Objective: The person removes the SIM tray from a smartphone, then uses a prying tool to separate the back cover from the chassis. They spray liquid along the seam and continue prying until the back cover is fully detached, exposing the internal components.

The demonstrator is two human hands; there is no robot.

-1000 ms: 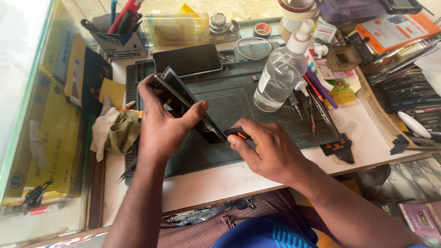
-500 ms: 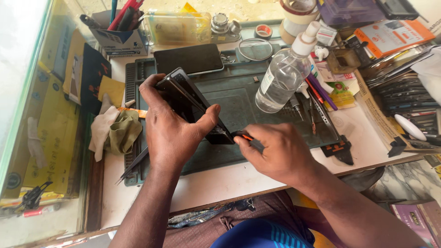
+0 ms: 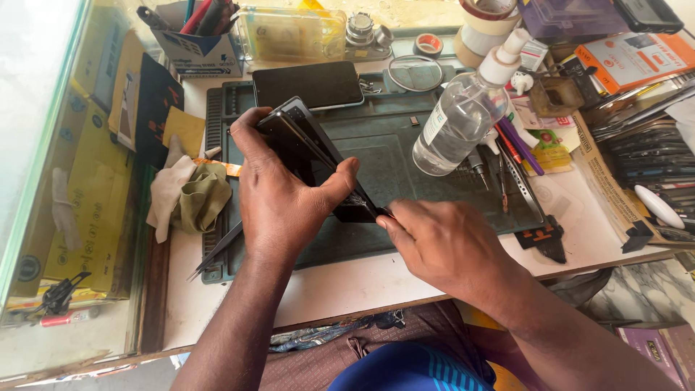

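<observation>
A: Status? 
B: Left hand (image 3: 279, 206) clamps the dark phone (image 3: 311, 156) on edge, frame centre, above the green mat (image 3: 391, 156). Right hand (image 3: 449, 246) pinches a thin tool at its lower corner.
A: Keep the tool shallow; hold the phone steady.

Packages, labels, screens on the desk
Dark blank phone screen (image 3: 308, 84) at mat's far edge; white label (image 3: 433, 125) on clear bottle; orange-white box (image 3: 635, 59) far right; blue-white carton (image 3: 201, 53) holding pens.

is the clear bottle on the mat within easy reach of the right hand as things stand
Probably yes: the clear bottle stands upright on the green mat just beyond the right hand, with bare mat between them. But that hand is busy at the dark phone.
</observation>
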